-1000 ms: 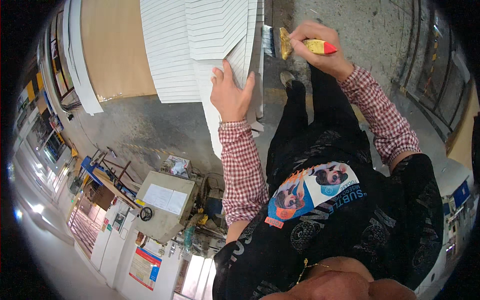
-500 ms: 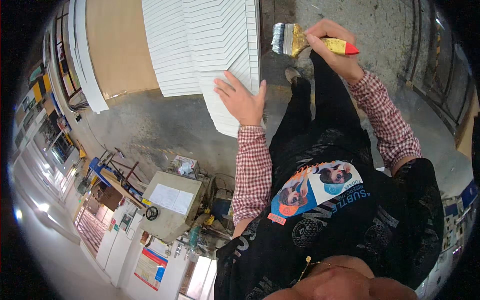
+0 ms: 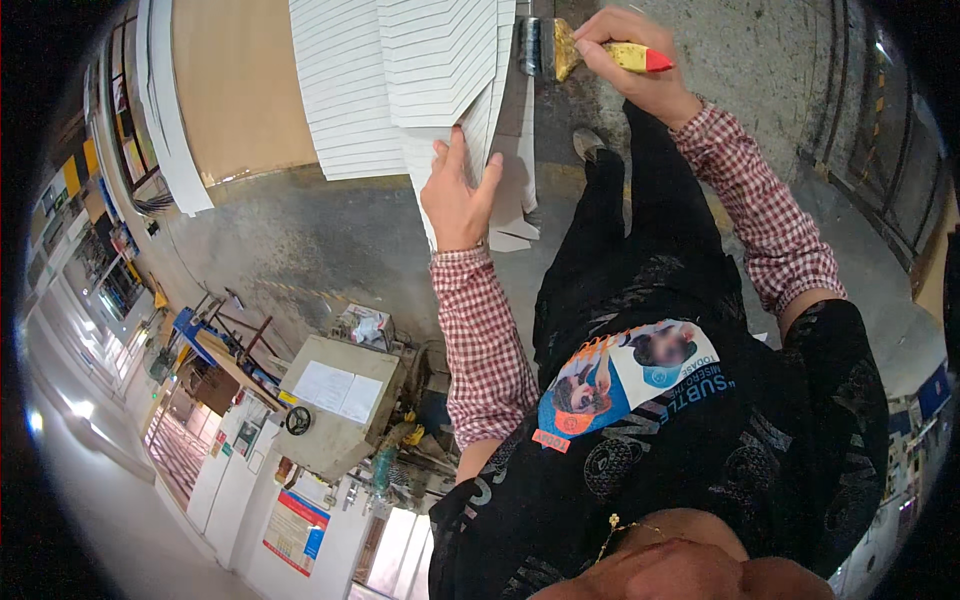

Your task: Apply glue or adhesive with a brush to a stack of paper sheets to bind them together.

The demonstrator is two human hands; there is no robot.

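A stack of white ribbed panels (image 3: 400, 80) stands against the wall, its corner steadied by the left hand (image 3: 458, 195), fingers spread flat on it. The right hand (image 3: 630, 55), fingers closed round a yellow-and-red-handled paintbrush (image 3: 585, 52), has brought the bristles back to the stack's right edge, suggesting another stroke is under way. Below, a beige machine (image 3: 335, 405) sits on the concrete floor (image 3: 300, 230).

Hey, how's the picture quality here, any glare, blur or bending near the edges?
Head view: heavy fisheye bending with a black rim; glare blows out the floor at lower left; the left hand on the white sheets and the right hand gripping the brush look sharp; a blurred patch covers part of the shirt print.
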